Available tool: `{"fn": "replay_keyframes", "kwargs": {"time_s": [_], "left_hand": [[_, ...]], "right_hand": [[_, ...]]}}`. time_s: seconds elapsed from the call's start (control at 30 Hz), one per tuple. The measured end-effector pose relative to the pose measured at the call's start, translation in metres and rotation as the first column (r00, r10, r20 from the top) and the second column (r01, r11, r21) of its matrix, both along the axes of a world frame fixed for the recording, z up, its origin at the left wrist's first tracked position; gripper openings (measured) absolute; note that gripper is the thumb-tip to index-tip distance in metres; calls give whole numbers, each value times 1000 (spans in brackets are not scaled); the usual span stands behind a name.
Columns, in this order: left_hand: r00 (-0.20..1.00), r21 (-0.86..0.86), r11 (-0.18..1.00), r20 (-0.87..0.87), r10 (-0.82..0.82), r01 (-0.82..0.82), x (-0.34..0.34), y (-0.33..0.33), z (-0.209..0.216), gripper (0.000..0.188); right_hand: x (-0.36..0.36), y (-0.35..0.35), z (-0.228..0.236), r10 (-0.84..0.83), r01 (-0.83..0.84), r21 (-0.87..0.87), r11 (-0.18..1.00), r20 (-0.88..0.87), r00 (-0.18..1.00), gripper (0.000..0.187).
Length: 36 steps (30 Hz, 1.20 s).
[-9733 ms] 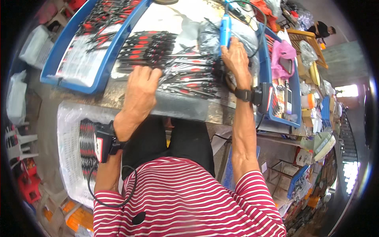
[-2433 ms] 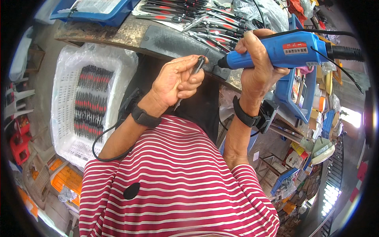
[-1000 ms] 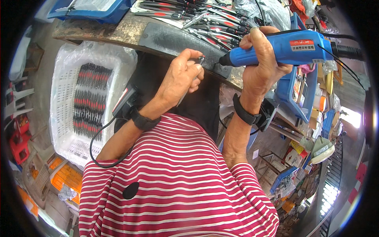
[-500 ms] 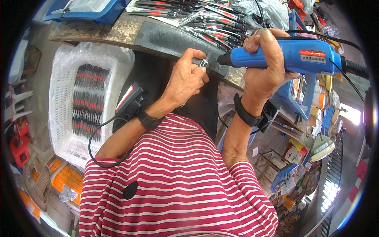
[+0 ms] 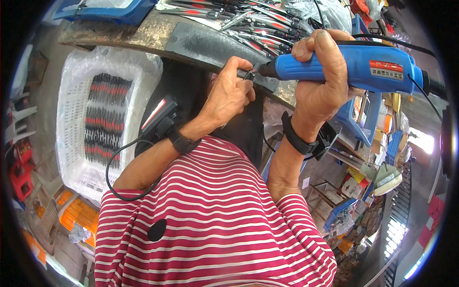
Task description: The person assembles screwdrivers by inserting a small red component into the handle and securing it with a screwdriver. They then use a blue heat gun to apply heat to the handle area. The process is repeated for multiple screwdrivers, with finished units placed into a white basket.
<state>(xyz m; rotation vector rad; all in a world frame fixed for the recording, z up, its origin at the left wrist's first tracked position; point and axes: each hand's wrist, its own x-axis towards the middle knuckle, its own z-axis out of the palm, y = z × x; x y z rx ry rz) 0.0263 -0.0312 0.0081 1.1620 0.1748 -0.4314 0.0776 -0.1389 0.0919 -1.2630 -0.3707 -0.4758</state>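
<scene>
My right hand (image 5: 321,93) is closed round a blue electric screwdriver (image 5: 361,64), held level with its dark nose pointing left. The nose meets the end of a slim dark part (image 5: 249,74) pinched in my left hand (image 5: 228,98). Most of that part is hidden by my fingers, so its full shape cannot be made out. Just beyond lies a pile of long, slim silver, black and red pieces (image 5: 267,26) on the workbench (image 5: 143,29). My left fingers are close to a dark grey pad (image 5: 198,45) along the bench's near edge.
A white plastic basket (image 5: 71,119), lined with clear plastic, stands left below the bench, with rows of black-and-red pieces (image 5: 106,115) inside. A blue tray (image 5: 117,14) sits at the bench's far left. Black cable (image 5: 432,86) trails from the screwdriver. Another blue bin (image 5: 370,122) stands at right.
The screwdriver has moved slightly left, so its nose now meets the part in my left hand. Before, a small gap lay between them.
</scene>
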Motion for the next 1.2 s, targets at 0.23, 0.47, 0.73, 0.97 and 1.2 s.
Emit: {"fn": "replay_keyframes", "kwargs": {"time_s": [0.23, 0.47, 0.73, 0.97, 1.2], "left_hand": [[999, 19, 999, 14, 35, -35, 0, -1, -3, 31], [1000, 22, 1000, 0, 0, 0, 1, -1, -3, 32], [1000, 30, 1000, 6, -4, 4, 1, 0, -1, 30], [1000, 28, 1000, 11, -10, 10, 1, 0, -1, 30], [1000, 11, 1000, 11, -8, 8, 1, 0, -3, 29]], "right_hand": [[3, 1, 2, -27, 31, -85, 996, 48, 998, 14], [-4, 3, 7, -36, 33, -110, 993, -32, 999, 19], [-3, 5, 9, -55, 52, -108, 993, -23, 998, 20], [-4, 7, 9, 65, -63, 40, 997, -48, 997, 22], [-1, 5, 9, 145, -142, 52, 988, -56, 988, 22]]}}
